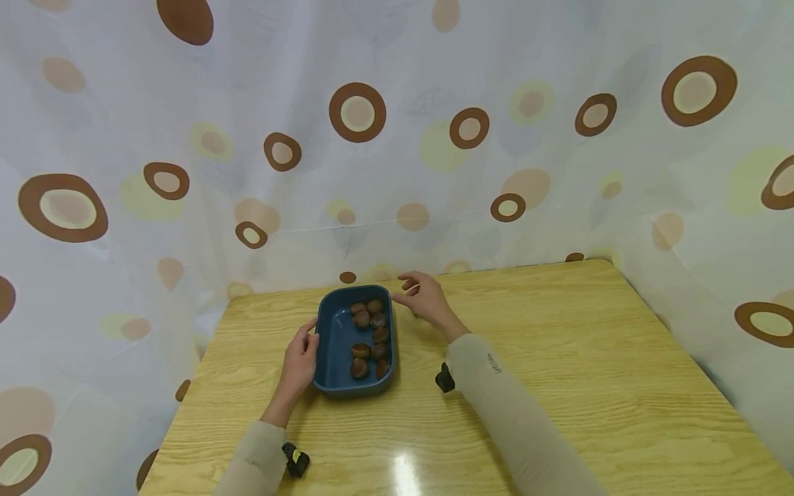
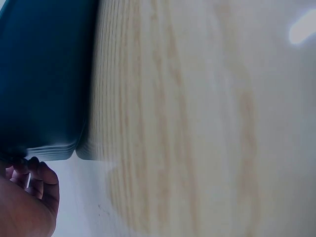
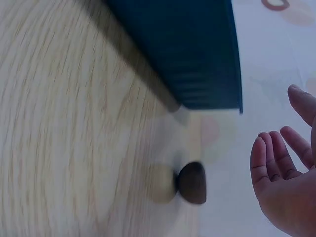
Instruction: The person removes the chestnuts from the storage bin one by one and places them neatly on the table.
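A dark blue rectangular container (image 1: 336, 348) stands on the table with several brown chestnuts (image 1: 379, 335) lying inside, mostly along its right half. At its left wall, my left hand (image 1: 300, 359) grips the side near the rim; the left wrist view shows curled fingertips (image 2: 48, 174) against the container's edge. My right hand (image 1: 425, 300) hovers by the upper right rim, its fingers spread and loosely bent, holding nothing. Below that hand, in the right wrist view, one dark chestnut (image 3: 192, 182) sits on the table outside the container, apart from the fingers.
The wood-grain table (image 1: 546, 358) extends to the right and front of the container. A white curtain (image 1: 397, 172) with brown ring patterns hangs behind the table's back edge and along both sides. A black wrist camera (image 1: 444, 378) is strapped at the right sleeve, another (image 1: 296, 459) at the left.
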